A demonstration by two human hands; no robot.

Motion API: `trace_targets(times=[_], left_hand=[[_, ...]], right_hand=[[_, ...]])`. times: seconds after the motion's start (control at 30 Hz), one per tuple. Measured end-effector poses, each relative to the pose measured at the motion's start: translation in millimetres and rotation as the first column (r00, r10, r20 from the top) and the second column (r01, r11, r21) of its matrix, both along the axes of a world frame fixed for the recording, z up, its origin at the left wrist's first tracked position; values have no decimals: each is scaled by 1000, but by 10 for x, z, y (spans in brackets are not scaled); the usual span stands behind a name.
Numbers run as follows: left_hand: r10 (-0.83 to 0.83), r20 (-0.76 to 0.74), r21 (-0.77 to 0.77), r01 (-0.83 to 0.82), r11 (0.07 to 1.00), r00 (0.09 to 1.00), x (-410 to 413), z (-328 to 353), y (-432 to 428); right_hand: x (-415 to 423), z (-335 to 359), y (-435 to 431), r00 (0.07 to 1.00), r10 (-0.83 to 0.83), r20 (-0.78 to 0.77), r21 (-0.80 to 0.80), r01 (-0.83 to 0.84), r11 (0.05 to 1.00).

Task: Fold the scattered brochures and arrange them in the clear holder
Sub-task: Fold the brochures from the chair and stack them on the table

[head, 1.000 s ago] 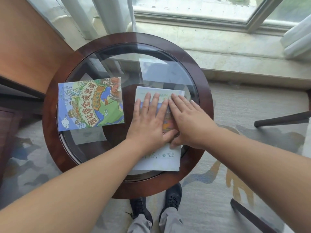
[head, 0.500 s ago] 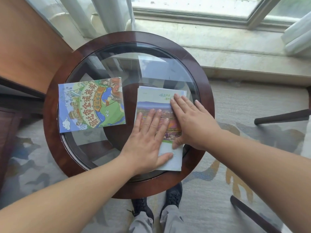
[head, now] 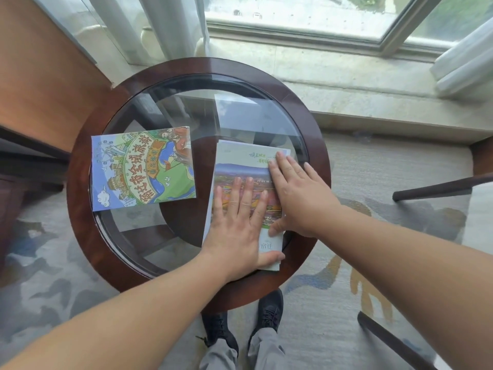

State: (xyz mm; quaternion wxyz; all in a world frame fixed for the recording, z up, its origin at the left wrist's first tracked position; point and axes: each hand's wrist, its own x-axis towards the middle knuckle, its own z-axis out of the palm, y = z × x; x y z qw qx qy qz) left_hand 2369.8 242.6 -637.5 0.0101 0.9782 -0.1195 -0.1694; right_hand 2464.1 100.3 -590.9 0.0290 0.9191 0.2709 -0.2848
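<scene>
All fingers (head: 248, 193) straight, flat, gripping nothing. left hand (head: 234, 236) has slid down to near edge of folded brochure (head: 240, 158), centre frame; right hand (head: 298, 198) presses beside it. Crease nearly set. second brochure (head: 141, 169) lies left on round table (head: 80, 209), untouched. holder not visible.

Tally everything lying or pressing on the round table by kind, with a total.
Brochures: 2 (cartoon brochure, photo brochure)
Hands: 2 (left hand, right hand, both flat on the photo brochure)
Total: 4
</scene>
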Motion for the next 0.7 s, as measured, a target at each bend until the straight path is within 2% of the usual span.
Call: trace_targets(times=[0.13, 0.23, 0.33, 0.43, 0.5, 0.63, 0.7], left_hand=[[-15, 1, -13, 15, 1000, 1000, 2, -13, 23], [-4, -63, 34, 6, 999, 998, 22, 41, 4], [16, -108, 59, -10, 998, 994, 80, 195, -1], [35, -76, -79, -41, 996, 997, 164, 529, -13], [33, -1, -216, -32, 976, 999, 210, 805, -91], [48, 3, -395, -43, 918, 999, 276, 1419, -452], [-6, 46, -422, 25, 906, 999, 277, 1748, -727]], right_hand=[[2, -7, 10, 1000, -3, 3, -10, 3, 1000], [15, 29, 48, 1000, 3, -2, -41, -3, 999], [-2, 151, 73, 1000, -14, -6, 9, 14, 1000], [-139, 397, -31, 997, -76, 23, 146, 72, 987], [-271, 645, -215, 982, -188, 30, 222, 177, 959], [-628, 1253, -781, 897, -438, 61, 284, 405, 869], [-854, 1596, -1099, 843, -532, 78, 291, 491, 821]])
